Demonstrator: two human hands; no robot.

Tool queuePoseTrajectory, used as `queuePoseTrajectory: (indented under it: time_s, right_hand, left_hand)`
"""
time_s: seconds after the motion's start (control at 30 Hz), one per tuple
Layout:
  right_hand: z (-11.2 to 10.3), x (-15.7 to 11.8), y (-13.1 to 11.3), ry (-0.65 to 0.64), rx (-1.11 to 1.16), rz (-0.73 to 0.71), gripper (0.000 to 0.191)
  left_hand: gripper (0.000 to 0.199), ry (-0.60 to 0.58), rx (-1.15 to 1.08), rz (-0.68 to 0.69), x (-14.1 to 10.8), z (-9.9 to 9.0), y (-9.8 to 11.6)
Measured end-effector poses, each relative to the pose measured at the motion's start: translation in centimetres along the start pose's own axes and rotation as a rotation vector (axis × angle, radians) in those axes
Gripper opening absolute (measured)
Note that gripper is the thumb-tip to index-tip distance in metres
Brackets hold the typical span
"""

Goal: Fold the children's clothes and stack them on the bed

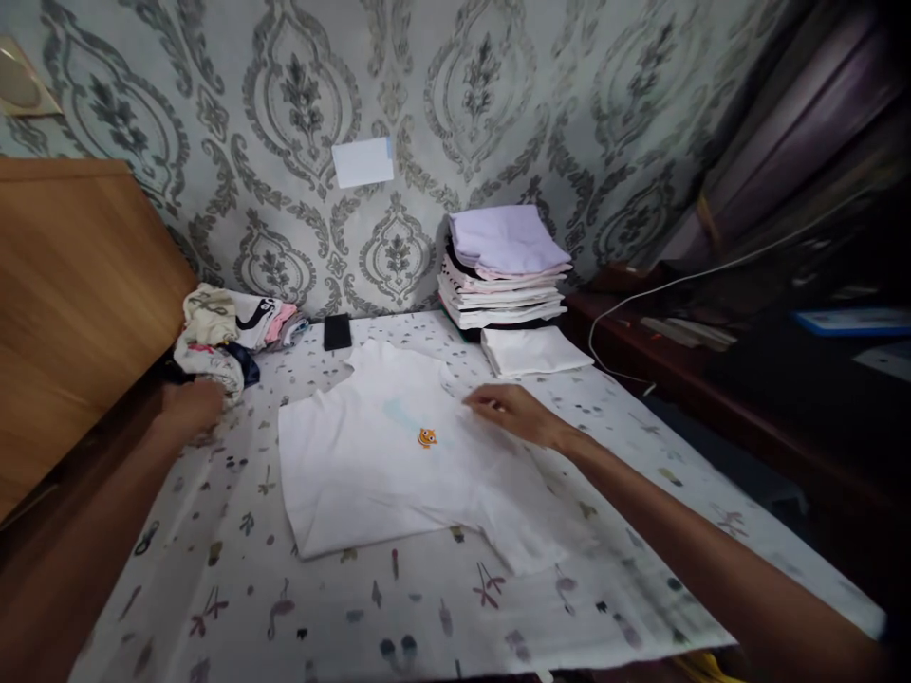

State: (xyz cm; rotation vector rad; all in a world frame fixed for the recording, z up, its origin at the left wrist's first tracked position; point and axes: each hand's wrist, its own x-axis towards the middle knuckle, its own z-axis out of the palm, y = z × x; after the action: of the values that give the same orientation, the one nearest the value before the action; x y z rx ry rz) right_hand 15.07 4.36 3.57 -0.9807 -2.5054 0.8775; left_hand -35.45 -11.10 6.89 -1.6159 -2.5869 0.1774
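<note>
A white T-shirt (pixel 370 474) with a small orange cartoon-face print lies spread and somewhat creased on the patterned sheet (pixel 356 617). Over the shirt's right side is my right hand (pixel 516 413), its fingers curled in toward the thumb; whether cloth is pinched between them is hidden. My left hand (pixel 192 408) is at the far left, by the front of a loose heap of clothes (pixel 210 318). Motion blurs its fingers, so its grip does not show.
A tall stack of folded clothes (pixel 509 285), lilac on top, stands against the wall. A folded white cloth (pixel 533 351) lies before it. A black phone (pixel 337 332) rests near the heap. Wooden furniture (pixel 78 313) borders the left; a white cable (pixel 683 280) hangs at right.
</note>
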Motion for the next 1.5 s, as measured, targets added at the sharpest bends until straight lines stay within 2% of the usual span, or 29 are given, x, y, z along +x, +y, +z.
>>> queuePoseTrajectory:
  time_s: [0.1, 0.2, 0.27, 0.37, 0.43, 0.53, 0.67, 0.87, 1.03, 1.1, 1.17, 1.23, 1.3, 1.33, 1.4, 1.43, 1.5]
  right_hand:
    - [1.1, 7.0, 0.3, 0.048, -0.265, 0.112, 0.032]
    - [2.8, 13.1, 0.3, 0.094, -0.367, 0.212, 0.037]
    - [4.0, 15.9, 0.4, 0.1, -0.401, 0.255, 0.038]
    - [5.8, 18.7, 0.3, 0.105, -0.438, 0.259, 0.044]
    - [6.9, 20.5, -0.2, 0.109, -0.446, 0.235, 0.046]
    - [8.2, 23.2, -1.1, 0.115, -0.445, 0.207, 0.045]
    - [8.9, 25.6, -1.6, 0.113, -0.433, 0.15, 0.031]
    - [8.5, 26.4, -0.7, 0.215, -0.433, 0.057, 0.04]
    - [7.5, 27.5, -0.4, 0.205, -0.414, 0.042, 0.032]
    - [7.0, 27.2, -0.7, 0.215, -0.397, 0.057, 0.033]
    - [6.9, 25.8, -1.1, 0.238, -0.383, 0.062, 0.038]
    - [7.7, 23.2, -1.4, 0.234, -0.373, 0.032, 0.042]
    - [9.2, 19.8, -1.3, 0.154, -0.357, -0.086, 0.043]
    - [9.9, 18.2, -0.9, 0.072, -0.345, -0.205, 0.046]
    - [10.5, 15.6, 0.3, -0.043, -0.341, -0.328, 0.056]
    - [10.2, 14.8, 1.2, -0.072, -0.356, -0.321, 0.06]
    - [8.6, 13.9, 2.9, -0.072, -0.41, -0.196, 0.058]
  left_hand:
    - [0.029, -0.037, -0.015, 0.059, 0.4, 0.2, 4.4]
    - [0.035, -0.07, -0.117, 0.163, 0.9, 1.9, 9.1]
    - [0.038, -0.027, -0.176, 0.214, 0.9, 3.4, 10.8]
    - [0.036, 0.066, -0.181, 0.236, 0.4, 4.9, 11.1]
    - [0.032, 0.08, -0.179, 0.258, 0.0, 5.4, 10.5]
    - [0.026, 0.077, -0.229, 0.249, -0.5, 5.2, 10.2]
    - [0.019, 0.017, -0.241, 0.133, -0.9, 4.2, 10.9]
    - [0.024, 0.031, -0.092, 0.032, -0.7, 3.5, 10.7]
    - [0.032, -0.028, 0.042, -0.016, -0.7, 3.9, 9.8]
    - [0.035, 0.025, 0.107, 0.011, -0.8, 3.8, 10.0]
    - [0.037, 0.134, 0.111, 0.078, -1.0, 3.8, 10.8]
    - [0.039, 0.205, -0.02, 0.196, -1.2, 4.4, 12.1]
    - [0.044, 0.199, -0.216, 0.342, -1.5, 5.6, 13.6]
    - [0.048, 0.178, -0.286, 0.409, -1.6, 6.4, 14.2]
    - [0.053, 0.14, -0.328, 0.488, -1.8, 7.8, 15.0]
    - [0.054, 0.129, -0.314, 0.498, -1.8, 8.4, 15.1]
    - [0.053, 0.112, -0.277, 0.489, -1.9, 8.8, 14.6]
